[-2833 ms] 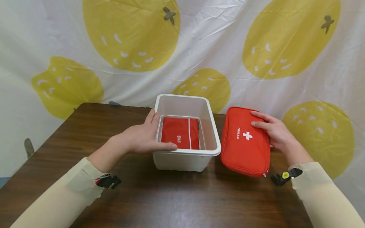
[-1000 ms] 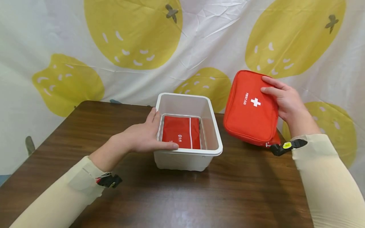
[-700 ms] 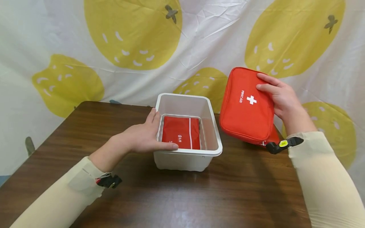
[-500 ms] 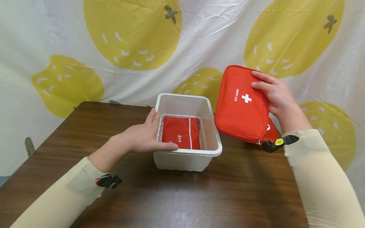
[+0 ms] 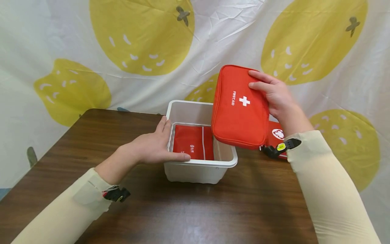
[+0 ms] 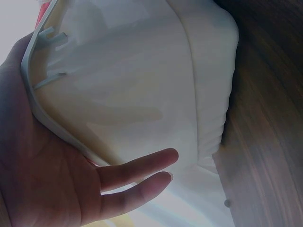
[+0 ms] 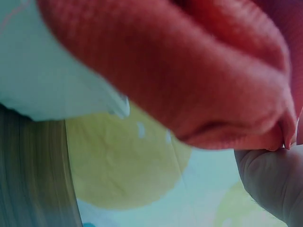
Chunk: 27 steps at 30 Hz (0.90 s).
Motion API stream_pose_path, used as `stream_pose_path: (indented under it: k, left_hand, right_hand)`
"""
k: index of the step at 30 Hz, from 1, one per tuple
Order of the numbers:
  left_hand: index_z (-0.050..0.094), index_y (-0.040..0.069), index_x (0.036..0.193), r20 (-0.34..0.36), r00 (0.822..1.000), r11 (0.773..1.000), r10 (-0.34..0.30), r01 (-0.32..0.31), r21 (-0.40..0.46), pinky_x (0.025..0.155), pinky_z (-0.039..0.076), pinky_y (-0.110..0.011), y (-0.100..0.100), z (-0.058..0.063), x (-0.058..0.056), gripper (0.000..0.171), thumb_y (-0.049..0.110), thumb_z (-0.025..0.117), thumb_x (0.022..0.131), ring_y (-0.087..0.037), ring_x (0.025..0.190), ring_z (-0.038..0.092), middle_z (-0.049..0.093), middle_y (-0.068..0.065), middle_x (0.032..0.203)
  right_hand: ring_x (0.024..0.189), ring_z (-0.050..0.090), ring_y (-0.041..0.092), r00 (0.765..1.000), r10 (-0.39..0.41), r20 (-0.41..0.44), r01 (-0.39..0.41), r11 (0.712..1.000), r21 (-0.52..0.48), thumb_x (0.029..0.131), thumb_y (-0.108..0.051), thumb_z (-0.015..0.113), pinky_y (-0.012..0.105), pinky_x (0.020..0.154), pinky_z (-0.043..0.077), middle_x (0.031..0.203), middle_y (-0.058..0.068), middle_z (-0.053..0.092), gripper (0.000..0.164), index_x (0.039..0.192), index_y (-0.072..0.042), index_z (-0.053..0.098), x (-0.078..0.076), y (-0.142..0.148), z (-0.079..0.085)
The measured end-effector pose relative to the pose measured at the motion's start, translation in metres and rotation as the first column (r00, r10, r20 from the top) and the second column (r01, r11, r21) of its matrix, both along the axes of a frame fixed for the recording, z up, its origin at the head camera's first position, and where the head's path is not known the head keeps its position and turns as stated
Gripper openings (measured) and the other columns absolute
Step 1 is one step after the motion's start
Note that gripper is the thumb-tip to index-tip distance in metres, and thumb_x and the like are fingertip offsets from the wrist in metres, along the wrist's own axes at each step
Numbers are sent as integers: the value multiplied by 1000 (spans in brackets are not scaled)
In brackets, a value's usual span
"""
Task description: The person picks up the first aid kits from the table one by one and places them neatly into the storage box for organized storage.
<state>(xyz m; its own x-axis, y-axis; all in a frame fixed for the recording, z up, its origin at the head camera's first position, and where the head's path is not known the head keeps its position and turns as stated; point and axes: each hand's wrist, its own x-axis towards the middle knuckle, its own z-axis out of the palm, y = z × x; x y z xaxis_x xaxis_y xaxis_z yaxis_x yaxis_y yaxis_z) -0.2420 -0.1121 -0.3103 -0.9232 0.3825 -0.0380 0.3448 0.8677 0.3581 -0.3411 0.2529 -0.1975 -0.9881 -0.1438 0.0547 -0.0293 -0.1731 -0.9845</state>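
Note:
My right hand (image 5: pixel 278 96) grips the upper right side of a red first aid bag (image 5: pixel 234 115) with a white cross. In the head view the bag hangs tilted and overlaps the right rim of a white plastic bin (image 5: pixel 201 173). Inside the bin lies a flat red pouch (image 5: pixel 192 140) with a white stripe. My left hand (image 5: pixel 149 145) rests on the bin's near left corner, thumb along the front rim. In the left wrist view two of its fingers (image 6: pixel 142 168) stretch straight beside the bin's outer wall. The right wrist view shows the bag's red fabric (image 7: pixel 189 85) up close.
Another red item (image 5: pixel 275 132) with a white round emblem lies right of the bin, partly hidden behind the bag and right wrist. All stands on a dark wooden table (image 5: pixel 146 210). A white curtain (image 5: pixel 225 30) with yellow fruit prints hangs behind.
My right hand has lifted the first aid bag from beside the bin and moved it left to its right rim, uncovering the red item behind. My left hand stays at the bin's corner.

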Motion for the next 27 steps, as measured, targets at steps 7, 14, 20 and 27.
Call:
stream_pose_path:
  k: [7,14,20,27]
  left_hand:
    - [1,7,164,-3,1000,1000,5,-5,-2,93,56,-48,1,1,0,144,99,50,65,-38,125,61,-1,-16,171]
    - [0,7,164,4,1000,1000,1,-1,6,93,57,-48,3,0,0,146,100,50,64,-38,126,60,-1,-15,171]
    - [-3,8,164,32,999,1000,2,-3,9,89,59,-46,4,1,0,149,102,50,61,-34,128,59,-3,-14,172]
    - [-2,6,164,42,999,1000,-4,4,3,88,59,-43,4,2,-1,150,103,48,60,-32,129,58,-6,-15,171]
  right_hand:
    - [96,71,21,999,45,-7,-45,999,18,90,-11,77,34,80,61,132,4,62,49,136,-24,67,-5,-31,3]
    - [105,68,23,997,65,-35,-64,997,36,92,-9,75,32,82,61,136,5,60,46,135,-23,68,-11,-59,1]
    - [111,65,25,998,65,-21,-64,996,59,92,-12,75,33,83,61,139,5,59,43,133,-25,70,-14,-75,-2]
    - [107,67,25,997,75,-13,-74,995,72,93,-11,74,33,83,61,135,6,62,41,130,-27,71,-20,-91,-10]
